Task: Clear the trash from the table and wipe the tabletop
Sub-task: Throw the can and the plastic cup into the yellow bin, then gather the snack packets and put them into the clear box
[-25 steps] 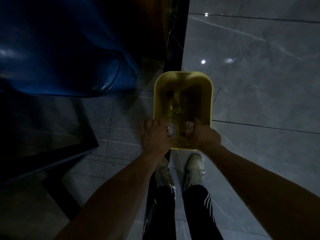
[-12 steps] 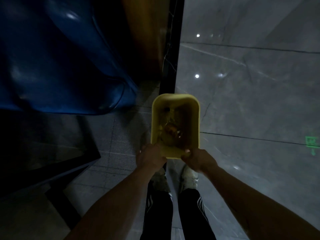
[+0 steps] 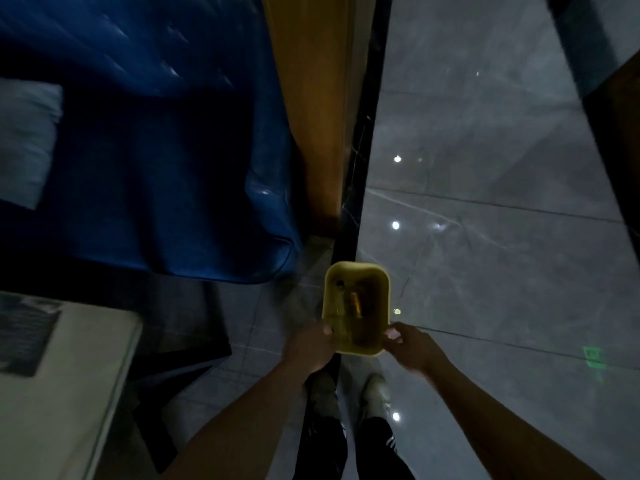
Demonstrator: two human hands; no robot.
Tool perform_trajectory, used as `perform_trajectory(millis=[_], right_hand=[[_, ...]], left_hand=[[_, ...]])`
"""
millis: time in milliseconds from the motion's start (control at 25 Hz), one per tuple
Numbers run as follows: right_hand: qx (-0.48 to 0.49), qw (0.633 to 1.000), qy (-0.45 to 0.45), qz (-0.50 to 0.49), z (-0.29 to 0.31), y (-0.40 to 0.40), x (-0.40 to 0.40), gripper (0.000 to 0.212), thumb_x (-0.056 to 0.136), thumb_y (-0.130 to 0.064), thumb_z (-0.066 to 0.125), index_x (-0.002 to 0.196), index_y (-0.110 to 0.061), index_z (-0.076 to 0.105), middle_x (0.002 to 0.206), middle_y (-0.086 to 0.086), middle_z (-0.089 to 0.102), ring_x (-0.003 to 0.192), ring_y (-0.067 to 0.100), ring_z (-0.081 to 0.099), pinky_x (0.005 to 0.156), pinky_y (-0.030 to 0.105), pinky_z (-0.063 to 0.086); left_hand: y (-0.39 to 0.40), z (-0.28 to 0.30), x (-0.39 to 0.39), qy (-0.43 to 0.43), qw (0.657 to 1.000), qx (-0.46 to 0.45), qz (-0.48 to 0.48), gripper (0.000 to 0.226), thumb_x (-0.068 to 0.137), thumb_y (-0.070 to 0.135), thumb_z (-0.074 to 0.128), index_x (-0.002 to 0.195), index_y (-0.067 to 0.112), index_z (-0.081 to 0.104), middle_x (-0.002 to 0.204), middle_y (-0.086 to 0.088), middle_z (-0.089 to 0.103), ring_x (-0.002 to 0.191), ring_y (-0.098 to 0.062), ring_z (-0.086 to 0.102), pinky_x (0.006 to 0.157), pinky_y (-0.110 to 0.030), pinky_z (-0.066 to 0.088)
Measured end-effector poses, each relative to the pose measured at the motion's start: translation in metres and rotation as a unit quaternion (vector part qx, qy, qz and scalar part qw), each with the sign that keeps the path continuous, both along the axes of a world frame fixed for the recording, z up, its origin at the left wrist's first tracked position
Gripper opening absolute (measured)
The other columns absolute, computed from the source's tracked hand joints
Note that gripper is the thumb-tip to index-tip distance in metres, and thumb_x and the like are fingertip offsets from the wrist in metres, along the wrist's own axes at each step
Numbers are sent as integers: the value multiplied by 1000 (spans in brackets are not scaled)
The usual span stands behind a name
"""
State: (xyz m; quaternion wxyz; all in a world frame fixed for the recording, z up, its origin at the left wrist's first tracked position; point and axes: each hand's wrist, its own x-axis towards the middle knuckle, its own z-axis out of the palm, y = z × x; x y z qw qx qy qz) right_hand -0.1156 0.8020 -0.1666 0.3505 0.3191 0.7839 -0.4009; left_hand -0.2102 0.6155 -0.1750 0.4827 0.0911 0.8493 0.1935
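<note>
A small yellow trash bin (image 3: 385, 299) stands on the dim floor just ahead of my feet. Trash (image 3: 354, 303) lies inside it, including what looks like a crushed bottle and a brownish piece. My left hand (image 3: 310, 346) holds the bin's near left rim, thumb over the edge. My right hand (image 3: 410, 346) pinches the near right corner of the rim. The table's pale top (image 3: 65, 375) shows at the lower left, well away from the bin.
A large blue plastic cover (image 3: 156, 168) hangs at the upper left. A wooden panel (image 3: 311, 109) and a black strip (image 3: 363, 168) run down the middle. Glossy grey floor tiles (image 3: 485, 254) spread to the right. My white shoes (image 3: 375, 396) stand below the bin.
The view has tilted up, so the bin now sits lower and smaller in frame. Both hands have shifted from over the bin's opening to grip its near rim.
</note>
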Motion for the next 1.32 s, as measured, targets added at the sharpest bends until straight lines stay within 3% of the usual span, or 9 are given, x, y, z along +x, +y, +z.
perform_trajectory(millis=[80,280,480,720,760,800,880,1040,1320], right_hand=[[-9,1000,21,-15,43,-3,1,37,92,-37,51,125,-21,54,125,6,61,106,22,62,77,25,47],[-27,998,60,2,129,-17,14,34,93,-35,52,125,-24,54,127,7,61,108,22,60,94,37,48],[-20,988,128,79,188,-38,35,25,94,-29,50,119,-30,54,111,-1,62,95,15,60,84,28,46],[-42,961,169,217,226,-56,52,13,88,-46,54,96,-57,52,108,0,66,91,14,63,87,35,52],[-40,955,172,239,230,-57,53,19,77,-67,53,94,-59,53,104,-2,67,91,14,63,86,33,51],[-41,946,177,270,226,-58,51,51,59,-88,43,96,-56,54,102,-4,66,93,13,63,85,31,50],[-48,921,171,347,219,-67,49,91,45,-98,29,107,-37,58,100,-8,66,95,13,64,84,30,50],[-41,864,155,476,237,-121,53,24,91,-41,52,115,-38,52,99,-14,59,95,6,58,84,23,43],[-98,769,130,619,211,-195,72,16,89,-37,56,100,-48,53,114,-5,68,98,9,64,92,32,49]], left_hand=[[-12,42,7,-6,999,34,26,31,91,37,50,107,13,60,113,-10,65,104,-27,60,92,-41,50],[-51,114,38,13,990,87,114,30,90,34,56,110,12,61,115,-11,65,106,-21,60,92,-29,45],[-89,155,77,73,968,126,203,29,87,30,62,111,13,61,100,-4,62,95,-14,57,85,-21,43],[-123,182,154,166,922,124,327,42,73,55,55,104,28,63,104,1,67,96,-17,62,89,-36,52],[-127,184,169,177,912,125,349,49,69,61,51,104,30,63,107,1,67,98,-17,62,89,-35,52],[-132,186,185,190,900,123,373,50,68,62,49,105,32,62,108,2,67,98,-16,62,88,-34,52],[-143,189,216,215,875,116,418,43,68,63,50,102,39,61,106,6,67,99,-14,64,87,-33,53],[-168,199,282,272,831,59,482,42,74,62,47,104,37,61,102,18,63,96,-6,65,84,-30,54],[-189,213,411,273,721,-32,636,24,80,50,57,100,36,61,103,14,65,93,-4,62,84,-27,51]])
